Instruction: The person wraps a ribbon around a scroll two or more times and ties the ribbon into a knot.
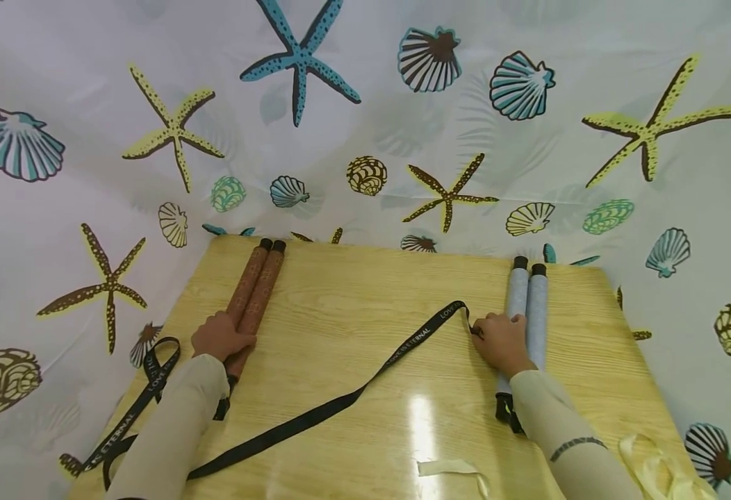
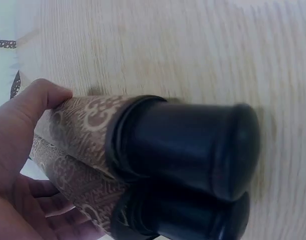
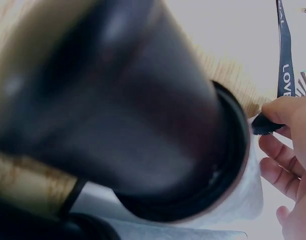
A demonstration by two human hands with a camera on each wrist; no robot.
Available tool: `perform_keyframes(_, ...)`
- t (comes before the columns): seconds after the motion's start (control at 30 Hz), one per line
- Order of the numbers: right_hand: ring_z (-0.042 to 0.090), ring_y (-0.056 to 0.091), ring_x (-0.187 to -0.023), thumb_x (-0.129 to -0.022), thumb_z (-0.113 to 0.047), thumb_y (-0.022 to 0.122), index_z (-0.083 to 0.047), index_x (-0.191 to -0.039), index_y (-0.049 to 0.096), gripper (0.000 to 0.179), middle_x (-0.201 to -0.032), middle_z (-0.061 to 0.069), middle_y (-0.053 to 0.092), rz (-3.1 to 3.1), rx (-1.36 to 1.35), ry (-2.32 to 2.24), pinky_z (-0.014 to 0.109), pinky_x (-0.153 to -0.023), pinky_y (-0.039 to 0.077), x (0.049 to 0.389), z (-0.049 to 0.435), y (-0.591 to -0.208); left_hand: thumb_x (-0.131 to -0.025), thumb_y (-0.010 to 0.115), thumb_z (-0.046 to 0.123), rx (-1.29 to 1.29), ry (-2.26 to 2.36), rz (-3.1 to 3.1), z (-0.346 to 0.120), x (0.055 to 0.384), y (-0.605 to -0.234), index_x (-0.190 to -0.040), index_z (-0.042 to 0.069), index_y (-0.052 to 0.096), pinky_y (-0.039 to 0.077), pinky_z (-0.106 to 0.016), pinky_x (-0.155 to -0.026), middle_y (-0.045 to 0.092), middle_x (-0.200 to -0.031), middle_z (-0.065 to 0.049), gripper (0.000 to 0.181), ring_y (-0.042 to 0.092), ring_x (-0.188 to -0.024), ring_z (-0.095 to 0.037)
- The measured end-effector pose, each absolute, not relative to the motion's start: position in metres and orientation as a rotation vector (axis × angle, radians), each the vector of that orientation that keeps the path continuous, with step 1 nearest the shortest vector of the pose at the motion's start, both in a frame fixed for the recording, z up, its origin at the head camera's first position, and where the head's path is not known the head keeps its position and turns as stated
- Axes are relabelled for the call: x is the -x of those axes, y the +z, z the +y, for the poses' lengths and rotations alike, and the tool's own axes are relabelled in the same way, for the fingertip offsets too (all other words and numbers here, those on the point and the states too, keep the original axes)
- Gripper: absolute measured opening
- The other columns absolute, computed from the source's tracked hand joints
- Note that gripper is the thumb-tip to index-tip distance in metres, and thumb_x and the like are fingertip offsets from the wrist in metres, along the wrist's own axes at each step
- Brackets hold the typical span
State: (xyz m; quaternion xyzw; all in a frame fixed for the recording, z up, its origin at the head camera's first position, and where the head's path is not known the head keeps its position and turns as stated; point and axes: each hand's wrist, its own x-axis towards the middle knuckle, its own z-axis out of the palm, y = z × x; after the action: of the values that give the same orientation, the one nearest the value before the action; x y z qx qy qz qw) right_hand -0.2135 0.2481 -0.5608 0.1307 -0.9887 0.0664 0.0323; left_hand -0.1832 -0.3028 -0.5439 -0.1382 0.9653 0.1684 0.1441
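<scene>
Two brown patterned scrolls with black end knobs (image 1: 264, 288) lie side by side on the left of the table. My left hand (image 1: 220, 335) grips them near their closer end; its thumb lies along one roll and the fingers curl round the other in the left wrist view. On the right, my right hand (image 1: 502, 342) pinches the end of a black ribbon (image 1: 315, 415) lettered "LOVE IS ETERNAL". That hand is over a pair of light blue scrolls (image 1: 537, 312). A large black knob (image 3: 122, 100) blocks much of the right wrist view.
The ribbon runs diagonally across the wooden table (image 1: 353, 319) and under the left forearm, with a loop at the left edge. A short cream strip (image 1: 449, 467) and a bunched pale yellow ribbon (image 1: 653, 465) lie in front. A shell-patterned cloth (image 1: 340, 139) surrounds the table.
</scene>
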Motion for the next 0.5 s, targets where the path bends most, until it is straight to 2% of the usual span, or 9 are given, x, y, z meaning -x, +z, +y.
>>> perform_keyframes(0.17, 0.033, 0.064, -0.078, -0.089, -0.022, 0.072, -0.011, -0.097, 0.077, 0.014, -0.085, 0.010, 0.069, -3.043, -0.411, 0.200, 0.066, -0.087, 0.035, 0.214, 0.244, -0.563, -0.080, 0.073, 0.044, 0.349, 0.481, 2.819, -0.293, 0.175, -0.533, -0.090, -0.002, 0.061, 0.045, -0.037, -0.049, 0.064, -0.080, -0.019, 0.048, 0.060, -0.061, -0.028)
perform_keyframes(0.27, 0.033, 0.064, -0.078, -0.089, -0.022, 0.071, -0.010, -0.097, 0.077, 0.015, -0.085, 0.011, 0.069, -3.043, -0.410, 0.210, 0.067, -0.088, 0.034, 0.215, 0.244, -0.562, -0.080, 0.074, 0.041, 0.364, 0.512, 2.805, -0.277, 0.165, -0.519, -0.082, 0.000, 0.060, 0.043, -0.035, -0.049, 0.062, -0.077, -0.016, 0.044, 0.058, -0.060, -0.026)
perform_keyframes(0.5, 0.035, 0.064, -0.084, -0.091, -0.022, 0.068, -0.010, -0.099, 0.077, 0.016, -0.090, 0.013, 0.071, -3.060, -0.376, 0.239, 0.068, -0.091, 0.031, 0.218, 0.246, -0.559, -0.079, 0.076, 0.041, 0.414, 0.688, 2.802, -0.211, 0.122, -0.489, -0.100, -0.005, 0.054, 0.048, -0.037, -0.054, 0.060, -0.083, -0.017, 0.055, 0.061, -0.068, -0.027)
